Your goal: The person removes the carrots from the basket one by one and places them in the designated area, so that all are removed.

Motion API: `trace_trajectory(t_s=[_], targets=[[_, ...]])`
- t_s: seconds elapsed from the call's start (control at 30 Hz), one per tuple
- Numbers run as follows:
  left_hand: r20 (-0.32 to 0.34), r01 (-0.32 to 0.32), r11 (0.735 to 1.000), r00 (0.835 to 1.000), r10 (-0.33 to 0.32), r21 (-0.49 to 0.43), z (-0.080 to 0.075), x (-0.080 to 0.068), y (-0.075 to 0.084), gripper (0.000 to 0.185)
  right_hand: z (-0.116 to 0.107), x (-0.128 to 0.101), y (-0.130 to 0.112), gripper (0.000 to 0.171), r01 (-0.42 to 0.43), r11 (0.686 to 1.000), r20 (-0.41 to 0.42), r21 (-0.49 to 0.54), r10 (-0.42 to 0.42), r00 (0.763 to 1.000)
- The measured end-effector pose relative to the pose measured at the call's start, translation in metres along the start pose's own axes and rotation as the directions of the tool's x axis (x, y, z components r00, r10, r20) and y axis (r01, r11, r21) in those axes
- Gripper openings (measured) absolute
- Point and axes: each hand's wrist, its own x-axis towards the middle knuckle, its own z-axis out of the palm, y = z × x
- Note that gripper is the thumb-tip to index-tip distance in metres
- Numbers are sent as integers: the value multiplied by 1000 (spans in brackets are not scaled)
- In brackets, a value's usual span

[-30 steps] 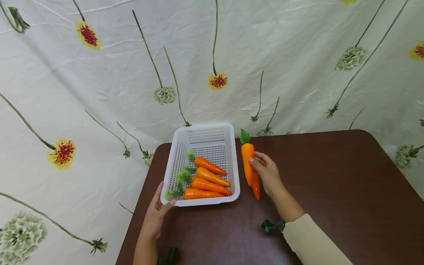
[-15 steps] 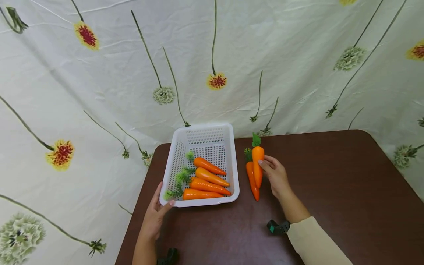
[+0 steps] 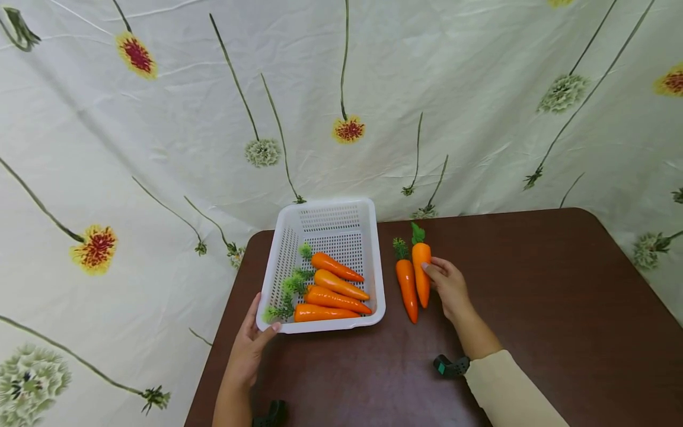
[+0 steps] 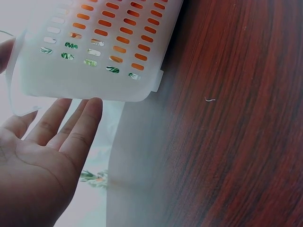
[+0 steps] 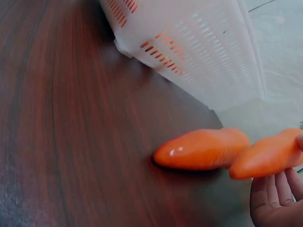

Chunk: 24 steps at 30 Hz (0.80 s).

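Note:
My right hand (image 3: 451, 289) pinches an orange carrot (image 3: 421, 256) with a leafy green top, thumb on its upper side. In the right wrist view, the fingers lie beneath this carrot (image 5: 267, 158) and its tip points away from them. Close beside it on the table lies a second carrot (image 3: 407, 286) with a feathery green top. My left hand (image 3: 247, 353) grips the near left corner of a white perforated basket (image 3: 379, 267), thumb over the rim and fingers against the outside. Several carrots (image 3: 341, 284) with green tops lie crosswise in the basket's near half.
The dark brown table (image 3: 533, 296) has rounded far corners, and its surface stretches to the right of my right hand. A white cloth (image 3: 469, 77) with printed flowers hangs behind and to the left. Black bands (image 3: 450, 366) sit on both wrists.
My right hand has moved right and slightly nearer with its carrot, from over the second carrot to just beside it, so that one now shows whole. My left hand and the basket stay put.

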Motion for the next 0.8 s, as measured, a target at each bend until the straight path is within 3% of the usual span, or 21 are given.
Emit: trace_trajectory(t_s=[0.3,0.8], targets=[[-6,6,1000,1000,-6,6,-1,0,-1,86,-6,3,11,58,-46,991,-6,-122,45,999],[-1,4,1000,1000,-4,4,0,-1,1,86,-9,7,14,53,-24,969,-5,-247,24,1000]])
